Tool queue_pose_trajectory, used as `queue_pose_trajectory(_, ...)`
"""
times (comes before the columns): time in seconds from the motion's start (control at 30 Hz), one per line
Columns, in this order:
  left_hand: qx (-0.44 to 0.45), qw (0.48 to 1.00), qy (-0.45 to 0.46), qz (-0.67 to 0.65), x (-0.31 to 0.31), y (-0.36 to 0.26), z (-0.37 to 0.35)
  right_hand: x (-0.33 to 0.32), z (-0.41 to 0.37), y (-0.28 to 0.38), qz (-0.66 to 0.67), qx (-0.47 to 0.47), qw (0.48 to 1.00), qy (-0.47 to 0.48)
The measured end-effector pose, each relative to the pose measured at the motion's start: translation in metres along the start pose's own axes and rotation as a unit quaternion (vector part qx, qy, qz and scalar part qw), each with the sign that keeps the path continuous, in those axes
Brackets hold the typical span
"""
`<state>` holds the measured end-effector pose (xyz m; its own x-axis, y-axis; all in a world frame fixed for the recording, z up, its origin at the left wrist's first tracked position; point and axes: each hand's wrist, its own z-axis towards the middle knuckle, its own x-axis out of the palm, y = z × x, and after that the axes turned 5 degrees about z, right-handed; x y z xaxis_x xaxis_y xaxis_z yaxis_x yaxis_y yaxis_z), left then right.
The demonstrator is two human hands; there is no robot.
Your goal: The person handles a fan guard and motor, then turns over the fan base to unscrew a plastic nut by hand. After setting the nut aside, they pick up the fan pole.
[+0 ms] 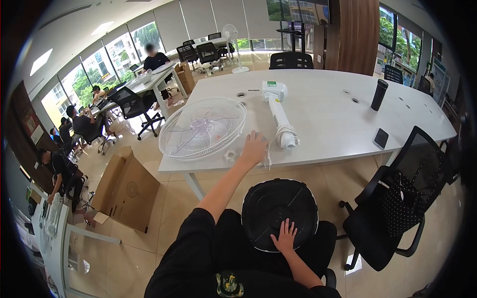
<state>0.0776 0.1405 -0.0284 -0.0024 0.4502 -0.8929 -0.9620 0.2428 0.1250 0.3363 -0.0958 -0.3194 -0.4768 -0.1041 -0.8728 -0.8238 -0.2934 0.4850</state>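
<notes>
My left hand (255, 147) reaches over the front edge of the white table (318, 119), between the fan cage and the fan body; whether anything is under its fingers is hidden. My right hand (285, 235) lies with spread fingers on a black round base (268, 208) on my lap. The white wire fan cage (202, 128), with clear blades inside, rests on the table to the left. The white fan body (279, 115) lies lengthwise, its cord bundled near the lower end. A small whitish part (229, 155) sits near the table edge, beside the cage.
A black bottle (379, 95) and a phone (381, 138) are on the table's right side. An open cardboard box (126, 191) stands on the floor at left. A black chair (392, 208) holding a dotted bag is at right. Several people sit at other tables.
</notes>
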Motion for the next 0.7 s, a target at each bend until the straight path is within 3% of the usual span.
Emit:
queue_pose_trajectory(0.17, 0.011, 0.999, -0.033, -0.027, 0.005, 0.013, 0.005, -0.001, -0.001, 0.0, 0.0, -0.003, 1.0, 0.003)
queue_pose_trajectory(0.37, 0.036, 0.954, -0.256, -0.153, -0.064, -0.016, 0.002, 0.001, -0.001, -0.001, 0.008, 0.004, 1.0, 0.004)
queue_pose_trajectory(0.47, -0.028, 0.915, -0.308, -0.261, -0.101, -0.046, -0.009, 0.0, -0.002, -0.001, 0.008, 0.004, 1.0, 0.004)
queue_pose_trajectory(0.63, 0.063, 0.868, -0.394, -0.296, -0.101, -0.094, -0.071, 0.0, 0.0, 0.0, 0.008, 0.005, 1.0, 0.002)
queue_pose_trajectory(0.7, 0.095, 0.865, -0.371, -0.324, -0.072, -0.118, -0.103, 0.003, 0.001, -0.002, 0.009, -0.002, 1.0, 0.001)
